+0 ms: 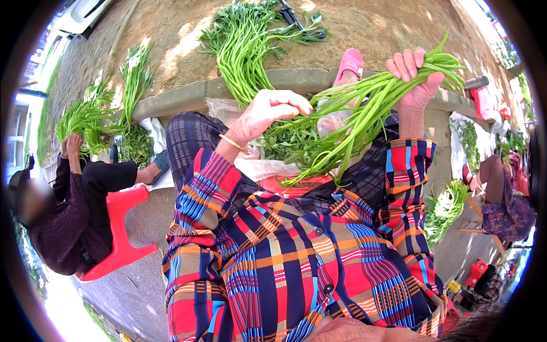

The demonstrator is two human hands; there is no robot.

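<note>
My right hand [413, 77] is raised on the right, closed around a bunch of long-stemmed leafy greens [367, 105]. The stems fan down and to the left across my lap, and their cut ends stick out past my fist. Near the left side of the bunch is my left hand [270, 115], its fingers curled together; what they pinch, if anything, is hidden. A yellowish bangle [233, 142] circles that wrist. Below the hands, loose green leaves [290, 139] lie in pale plastic sheeting [266, 169] over my lap, with something red [296, 187] under it.
A big pile of greens [242, 57] lies beyond the kerb [171, 98], beside a black object [293, 20]. A pink slipper [350, 61] shows ahead. At left, a person sits on a red stool [119, 222], handling greens [85, 122]. Another person sits at far right, near greens [447, 211].
</note>
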